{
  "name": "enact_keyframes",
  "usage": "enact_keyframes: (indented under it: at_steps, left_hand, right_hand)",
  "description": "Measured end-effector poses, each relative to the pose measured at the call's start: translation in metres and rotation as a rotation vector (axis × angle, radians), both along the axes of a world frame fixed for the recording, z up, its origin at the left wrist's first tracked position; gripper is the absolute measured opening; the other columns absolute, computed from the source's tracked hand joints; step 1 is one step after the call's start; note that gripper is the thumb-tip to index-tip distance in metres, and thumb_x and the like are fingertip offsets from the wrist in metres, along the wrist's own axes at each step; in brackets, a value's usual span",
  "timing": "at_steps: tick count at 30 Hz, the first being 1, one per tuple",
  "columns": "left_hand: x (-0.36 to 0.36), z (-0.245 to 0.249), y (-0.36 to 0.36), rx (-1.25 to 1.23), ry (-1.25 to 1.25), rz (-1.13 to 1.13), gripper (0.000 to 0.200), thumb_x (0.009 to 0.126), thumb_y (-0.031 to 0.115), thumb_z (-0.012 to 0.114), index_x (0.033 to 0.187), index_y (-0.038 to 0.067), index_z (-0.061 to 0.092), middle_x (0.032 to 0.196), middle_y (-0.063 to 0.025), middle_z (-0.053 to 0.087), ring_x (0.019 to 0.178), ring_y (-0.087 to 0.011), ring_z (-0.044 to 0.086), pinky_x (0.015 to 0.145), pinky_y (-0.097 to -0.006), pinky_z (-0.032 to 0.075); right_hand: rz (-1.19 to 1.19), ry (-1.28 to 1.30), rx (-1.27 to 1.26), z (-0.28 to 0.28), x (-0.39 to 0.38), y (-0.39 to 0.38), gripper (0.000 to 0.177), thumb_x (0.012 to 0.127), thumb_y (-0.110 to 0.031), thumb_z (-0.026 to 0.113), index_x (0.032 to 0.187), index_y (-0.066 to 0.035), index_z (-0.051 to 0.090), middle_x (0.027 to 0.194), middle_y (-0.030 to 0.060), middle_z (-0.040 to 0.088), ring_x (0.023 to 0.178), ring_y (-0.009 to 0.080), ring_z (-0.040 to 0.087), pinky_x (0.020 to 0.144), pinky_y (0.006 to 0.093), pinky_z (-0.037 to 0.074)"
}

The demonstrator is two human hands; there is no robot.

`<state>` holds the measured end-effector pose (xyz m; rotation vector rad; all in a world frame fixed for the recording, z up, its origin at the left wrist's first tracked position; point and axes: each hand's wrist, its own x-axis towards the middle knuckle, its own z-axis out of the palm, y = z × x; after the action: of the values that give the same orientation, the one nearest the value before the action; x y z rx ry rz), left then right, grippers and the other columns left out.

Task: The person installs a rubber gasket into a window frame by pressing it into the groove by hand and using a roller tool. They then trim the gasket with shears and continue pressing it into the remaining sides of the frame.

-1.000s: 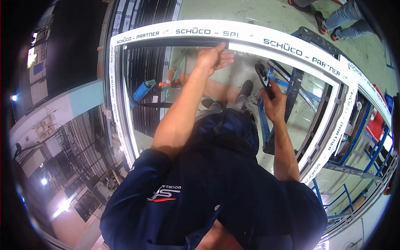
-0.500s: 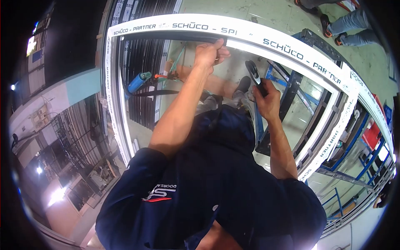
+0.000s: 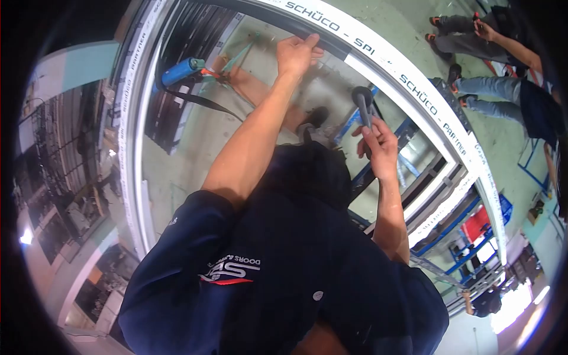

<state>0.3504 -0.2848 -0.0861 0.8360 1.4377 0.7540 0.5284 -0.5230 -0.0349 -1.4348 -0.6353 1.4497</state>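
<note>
A large white frame (image 3: pixel 319 19) with printed film arches around my arms. Along its inner edge runs a black strip (image 3: pixel 260 19), which stops near a bare white stretch of the profile. My left hand (image 3: pixel 299 54) is closed at this strip, fingers curled and the thumb against it. Lower right, my right hand (image 3: pixel 377 142) holds a dark hand tool (image 3: pixel 363 106) with a round black head, its fingers partly around the handle. A loose black strip end (image 3: pixel 207 104) hangs inside the frame at the left, by a blue cylindrical tool (image 3: pixel 180 72).
Blue metal stands (image 3: pixel 461 228) are under and beside the frame at right. Two people's legs (image 3: pixel 494 89) show at the upper right, and another person (image 3: pixel 486 302) is at the lower right. Dark profiles (image 3: pixel 177 112) lie at left beneath the frame.
The view has turned and shifted, so the frame appears higher and more tilted. The tool in my right hand has rotated, and those fingers are looser. More of the people at right shows.
</note>
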Motion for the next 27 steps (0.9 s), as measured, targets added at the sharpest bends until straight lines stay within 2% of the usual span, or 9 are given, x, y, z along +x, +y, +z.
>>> enact_keyframes:
  at_steps: [4,9,11,13,16,19,23,24,27]
  left_hand:
    - [0.005,0.0,-0.007,-0.024,-0.168,-0.065,0.037,0.094,0.026,0.081,0.108,-0.005,0.067,0.104,-0.0169,0.076,0.095,-0.0234,0.077,0.069,-0.0328,0.062]
    - [0.004,-0.013,-0.005,-0.046,-0.25,-0.035,0.036,0.092,0.024,0.082,0.116,0.0,0.071,0.107,-0.0129,0.078,0.092,-0.0226,0.076,0.078,-0.0367,0.06]
    - [-0.006,-0.011,-0.001,-0.058,-0.197,-0.093,0.034,0.093,0.024,0.08,0.116,0.001,0.072,0.107,-0.0125,0.078,0.092,-0.0221,0.076,0.079,-0.038,0.059]
    - [-0.014,-0.015,0.008,-0.005,-0.254,-0.011,0.034,0.091,0.023,0.08,0.115,-0.001,0.073,0.106,-0.0141,0.079,0.091,-0.0226,0.076,0.08,-0.0384,0.059]
    - [-0.018,-0.022,0.019,0.078,-0.222,0.058,0.039,0.086,0.023,0.082,0.112,-0.005,0.073,0.101,-0.0186,0.079,0.09,-0.0261,0.078,0.082,-0.0369,0.059]
    - [-0.021,-0.024,0.025,0.078,-0.093,-0.01,0.039,0.088,0.024,0.081,0.112,-0.005,0.073,0.102,-0.0197,0.079,0.093,-0.0281,0.078,0.087,-0.0382,0.058]
    - [-0.026,-0.022,0.027,0.022,-0.04,-0.098,0.046,0.088,0.032,0.08,0.111,-0.007,0.071,0.106,-0.0236,0.077,0.102,-0.0349,0.075,0.092,-0.043,0.056]
    - [-0.021,-0.032,0.027,0.059,-0.08,-0.088,0.049,0.089,0.034,0.079,0.112,-0.008,0.07,0.107,-0.0245,0.075,0.104,-0.0378,0.073,0.092,-0.0454,0.056]
    - [-0.028,-0.018,0.021,0.097,-0.066,-0.054,0.05,0.091,0.035,0.077,0.113,-0.008,0.069,0.105,-0.0237,0.076,0.101,-0.0386,0.074,0.092,-0.0462,0.056]
  right_hand:
    - [0.143,-0.176,-0.163,0.014,0.01,0.023,0.039,0.107,-0.022,0.064,0.138,0.002,0.061,0.083,0.0042,0.068,0.057,0.0089,0.054,0.052,0.0252,0.042]
    - [0.388,-0.629,-0.151,0.049,0.015,0.061,0.042,0.103,-0.023,0.07,0.134,0.005,0.064,0.081,0.0072,0.069,0.065,0.0123,0.054,0.061,0.03,0.047]
    - [0.541,-1.116,0.25,0.066,0.014,0.083,0.044,0.101,-0.014,0.066,0.143,-0.006,0.062,0.108,0.0256,0.074,0.083,0.0392,0.072,0.079,0.0431,0.056]
    - [0.613,-1.303,0.442,0.088,-0.001,0.111,0.043,0.102,-0.015,0.063,0.144,-0.019,0.063,0.11,0.023,0.074,0.089,0.0451,0.071,0.079,0.0473,0.056]
    - [0.86,-1.428,0.261,0.093,-0.003,0.138,0.043,0.102,-0.016,0.062,0.144,-0.026,0.063,0.101,0.0198,0.074,0.085,0.0428,0.071,0.075,0.0501,0.055]
    - [0.934,-1.569,0.202,0.094,-0.018,0.154,0.041,0.102,-0.014,0.062,0.142,-0.022,0.065,0.111,0.0185,0.075,0.096,0.0418,0.072,0.082,0.0473,0.056]
    - [0.98,-1.616,0.25,0.09,-0.016,0.161,0.041,0.102,-0.016,0.062,0.142,-0.023,0.066,0.097,0.0183,0.075,0.084,0.0418,0.072,0.073,0.0476,0.056]
    - [0.998,-1.657,0.323,0.087,-0.015,0.162,0.044,0.098,-0.014,0.066,0.141,-0.023,0.066,0.082,0.0175,0.07,0.073,0.0415,0.07,0.066,0.0506,0.055]
    - [1.106,-1.731,0.337,0.088,-0.016,0.169,0.046,0.097,-0.013,0.066,0.142,-0.022,0.066,0.08,0.0186,0.069,0.069,0.0411,0.069,0.064,0.0509,0.054]
